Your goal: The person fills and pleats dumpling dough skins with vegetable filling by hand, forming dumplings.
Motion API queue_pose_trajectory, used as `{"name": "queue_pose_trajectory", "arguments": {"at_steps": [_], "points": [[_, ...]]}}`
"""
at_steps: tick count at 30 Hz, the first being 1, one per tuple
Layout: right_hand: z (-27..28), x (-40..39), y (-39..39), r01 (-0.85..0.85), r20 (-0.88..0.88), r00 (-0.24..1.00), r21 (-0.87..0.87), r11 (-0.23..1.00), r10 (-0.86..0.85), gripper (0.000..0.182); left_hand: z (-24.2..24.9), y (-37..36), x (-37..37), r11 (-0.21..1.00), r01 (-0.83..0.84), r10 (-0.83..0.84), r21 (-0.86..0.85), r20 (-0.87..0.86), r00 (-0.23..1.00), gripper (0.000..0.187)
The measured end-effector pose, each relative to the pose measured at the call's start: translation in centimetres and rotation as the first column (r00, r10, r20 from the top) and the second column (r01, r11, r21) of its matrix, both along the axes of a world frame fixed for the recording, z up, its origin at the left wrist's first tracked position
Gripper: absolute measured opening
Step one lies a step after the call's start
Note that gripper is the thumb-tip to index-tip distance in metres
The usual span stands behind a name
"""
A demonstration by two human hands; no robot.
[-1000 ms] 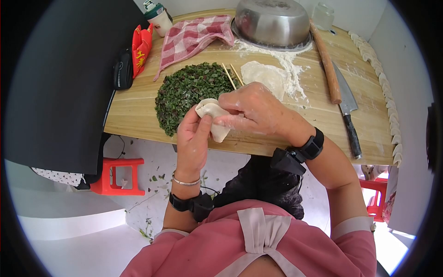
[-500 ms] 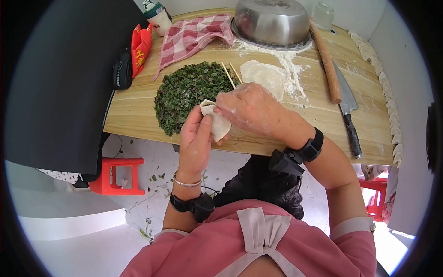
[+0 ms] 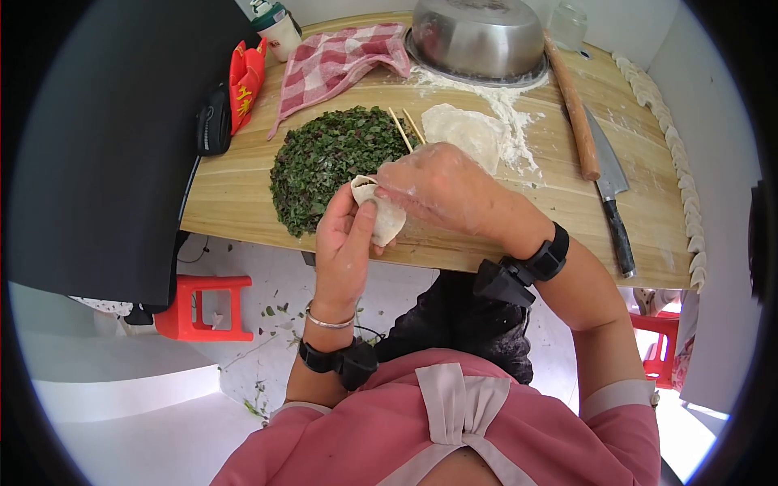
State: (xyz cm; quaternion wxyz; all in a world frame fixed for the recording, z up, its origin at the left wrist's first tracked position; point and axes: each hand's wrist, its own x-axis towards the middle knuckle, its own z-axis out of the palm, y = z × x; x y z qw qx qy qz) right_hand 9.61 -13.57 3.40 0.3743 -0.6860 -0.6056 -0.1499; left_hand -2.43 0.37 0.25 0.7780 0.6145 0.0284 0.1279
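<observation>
Two red stools show on the pale floor under the wooden counter (image 3: 243, 194), one (image 3: 198, 312) at the left and one (image 3: 660, 348) at the right. Going left to right on top: one red mitt (image 3: 245, 81), one checked cloth (image 3: 336, 61), one heap of chopped greens (image 3: 328, 158), two chopsticks (image 3: 403, 130), a stack of dough wrappers (image 3: 462, 134), one steel bowl (image 3: 478, 36), one rolling pin (image 3: 574, 109), one knife (image 3: 612, 198), and a row of folded dumplings (image 3: 677, 150) along the far right edge. The left hand (image 3: 344, 247) cradles one dumpling (image 3: 381, 212) above the counter's near edge, fingers curled around it; the right hand (image 3: 442, 190) pinches its top seam, fingers closed on the dough.
</observation>
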Motion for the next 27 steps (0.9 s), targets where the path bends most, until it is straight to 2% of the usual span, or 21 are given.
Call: {"name": "queue_pose_trajectory", "arguments": {"at_steps": [1,3,6,12,19,23,25,27], "points": [[0.1,0.0,-0.1,-0.002,0.000,1.000,-0.001,1.000,0.002,0.027,0.0,-0.1,0.0,1.000,-0.012,0.012,-0.003,-0.002,1.000,0.031],[0.4,-0.1,-0.4,0.087,0.127,0.989,-0.090,0.992,-0.075,0.029,0.2,-0.2,0.0,1.000,-0.029,0.029,0.001,-0.010,1.000,0.030],[0.9,-0.3,-0.6,0.176,0.055,0.984,-0.127,0.976,-0.171,0.030,0.2,-0.2,0.2,0.998,-0.052,0.052,0.032,-0.016,0.998,0.028],[0.5,0.2,-0.6,0.059,0.023,0.998,-0.143,0.988,-0.056,0.030,0.4,-0.6,0.1,0.987,-0.050,0.053,0.154,-0.012,0.999,0.027],[0.2,0.0,-0.3,0.060,0.073,0.996,-0.192,0.980,-0.047,0.024,0.1,-0.1,0.0,0.961,-0.043,0.056,0.272,-0.042,0.998,0.029],[-0.2,0.0,0.0,0.074,0.119,0.992,-0.191,0.979,-0.052,0.019,-0.1,-0.2,0.0,0.957,-0.077,0.070,0.280,0.037,0.997,0.029],[-0.3,0.0,0.1,0.084,0.146,0.988,-0.183,0.980,-0.057,0.018,0.7,-0.3,-0.3,0.985,-0.024,0.039,0.170,-0.088,0.995,0.029],[-0.2,-0.1,0.1,0.085,0.185,0.981,-0.119,0.989,-0.062,0.018,0.9,-0.3,-0.4,0.989,-0.011,0.023,0.151,-0.076,0.997,0.028]]}}
